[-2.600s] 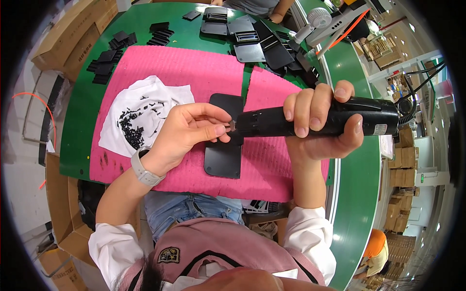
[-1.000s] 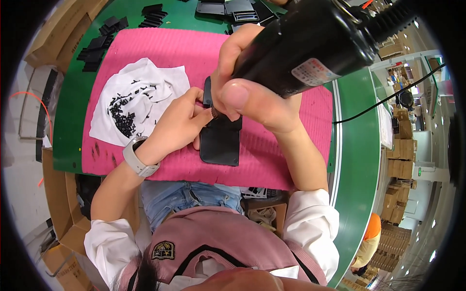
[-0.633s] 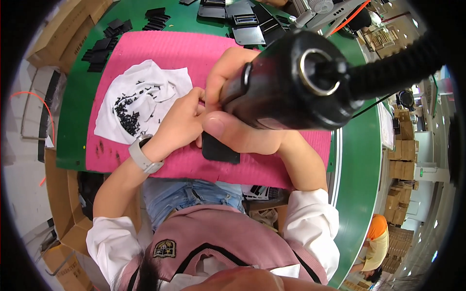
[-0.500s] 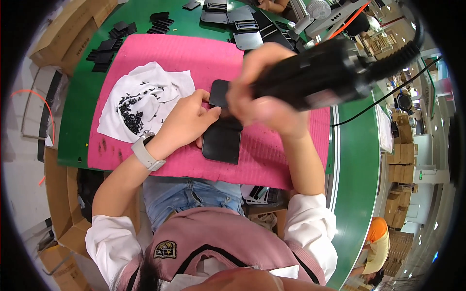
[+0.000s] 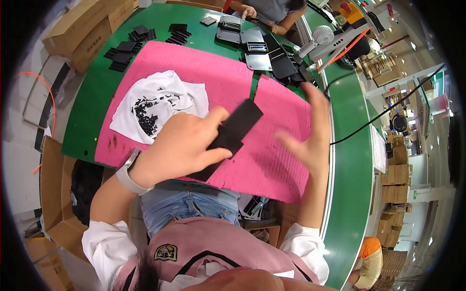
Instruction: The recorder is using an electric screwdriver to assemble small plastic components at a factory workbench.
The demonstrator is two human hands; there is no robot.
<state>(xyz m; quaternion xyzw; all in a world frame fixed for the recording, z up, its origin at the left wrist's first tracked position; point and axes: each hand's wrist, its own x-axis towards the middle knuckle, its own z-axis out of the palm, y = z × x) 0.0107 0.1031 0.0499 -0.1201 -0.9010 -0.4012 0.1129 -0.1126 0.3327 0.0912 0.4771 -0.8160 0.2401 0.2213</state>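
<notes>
My left hand (image 5: 184, 140) is wrapped round a black flat two-panel piece (image 5: 242, 118), lifted and tilted over the pink foam mat (image 5: 189, 63). The thumb lies across the piece near its middle, while the rest of its lower panel sticks out below the hand. To the right of it, my right hand (image 5: 310, 138) hovers over the mat, empty, with thumb and fingers spread and slightly blurred. Beside my left hand lies a white cloth (image 5: 128, 99) with a heap of small black screws (image 5: 147, 120) on it.
Black plates (image 5: 122, 53) are piled on the green table (image 5: 77, 126) at far left. Several black and silver hinged stands (image 5: 257, 48) lie at the back, near a small white fan (image 5: 322, 35). Another person's hands (image 5: 250, 13) work beyond. A thin black cable (image 5: 371, 120) crosses at right.
The black electric screwdriver has left my right hand and is out of view; that hand has opened and moved right. My left hand has raised and tilted the black piece off the mat.
</notes>
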